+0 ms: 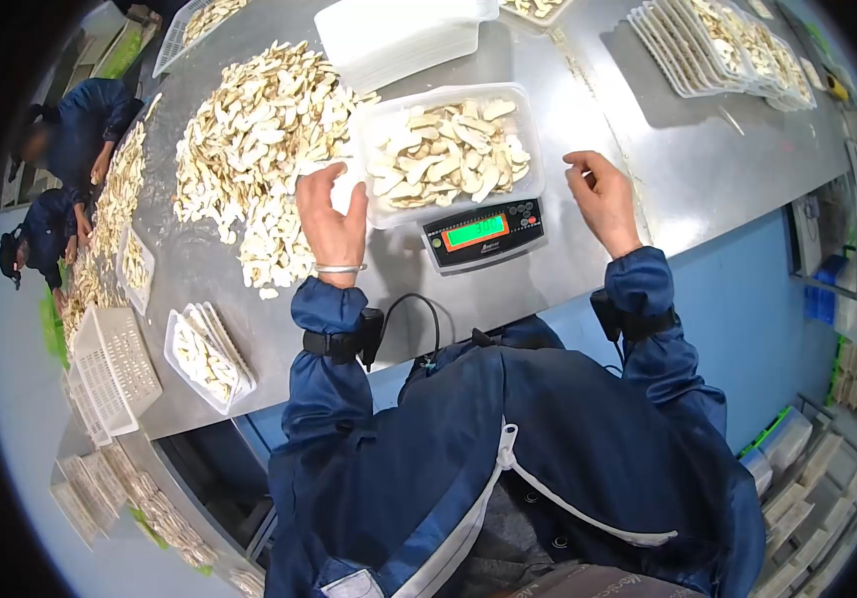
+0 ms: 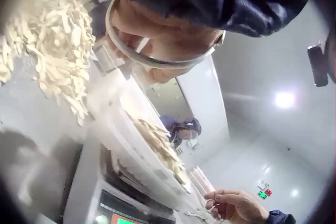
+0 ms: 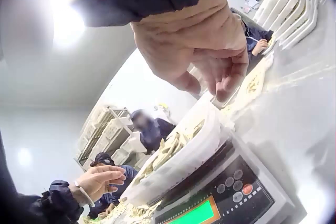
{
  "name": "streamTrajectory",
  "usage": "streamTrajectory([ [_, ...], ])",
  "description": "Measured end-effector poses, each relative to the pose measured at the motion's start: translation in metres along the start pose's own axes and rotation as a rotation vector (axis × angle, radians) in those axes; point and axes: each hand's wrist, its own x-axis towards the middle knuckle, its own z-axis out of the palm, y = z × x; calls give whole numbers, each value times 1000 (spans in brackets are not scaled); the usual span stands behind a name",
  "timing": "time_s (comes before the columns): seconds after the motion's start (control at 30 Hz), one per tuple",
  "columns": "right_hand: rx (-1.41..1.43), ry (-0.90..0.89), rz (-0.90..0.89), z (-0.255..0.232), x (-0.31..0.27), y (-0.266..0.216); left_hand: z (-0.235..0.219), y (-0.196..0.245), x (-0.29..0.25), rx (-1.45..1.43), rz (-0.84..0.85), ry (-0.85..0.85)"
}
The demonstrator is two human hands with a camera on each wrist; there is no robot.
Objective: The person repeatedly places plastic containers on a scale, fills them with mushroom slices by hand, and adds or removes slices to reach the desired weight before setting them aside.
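A clear plastic tub (image 1: 377, 211) sits on a digital scale (image 1: 488, 251) whose lit display (image 1: 475, 231) glows green. Pale slices that look like cut mushrooms (image 1: 448, 157) fill the tub's bottom. By the tub's left side is my left hand (image 1: 333, 225), thumb spread from the fingers, with nothing in its grasp. My right hand (image 1: 604, 206) hovers to the right of the tub, apart from it, its fingers loosely bent and holding nothing. In the right wrist view, the same hand (image 3: 197, 50) hangs above the tub's far end.
Left of the tub lies a big heap of slices (image 1: 259, 140) on the metal table (image 1: 588, 269). Stacked empty tubs (image 1: 404, 45) stand behind the scale, and filled baskets (image 1: 688, 45) at the back right. A small stacked basket (image 1: 181, 364) sits front left. Two people (image 1: 80, 120) work at left.
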Motion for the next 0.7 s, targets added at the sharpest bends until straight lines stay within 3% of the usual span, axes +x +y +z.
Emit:
streamTrajectory([
  [0.13, -62, -25, -33, 24, 11, 2, 12, -32, -9, -141, -318, -145],
  [0.33, -177, -72, -9, 45, 27, 5, 23, -18, -18, -175, -357, -183],
  [0.47, -90, -128, 64, 27, 40, -10, 22, -18, -19, -193, -384, -173],
  [0.7, -291, -76, -41, 30, 41, -14, 29, -15, -19, -180, -323, -169],
])
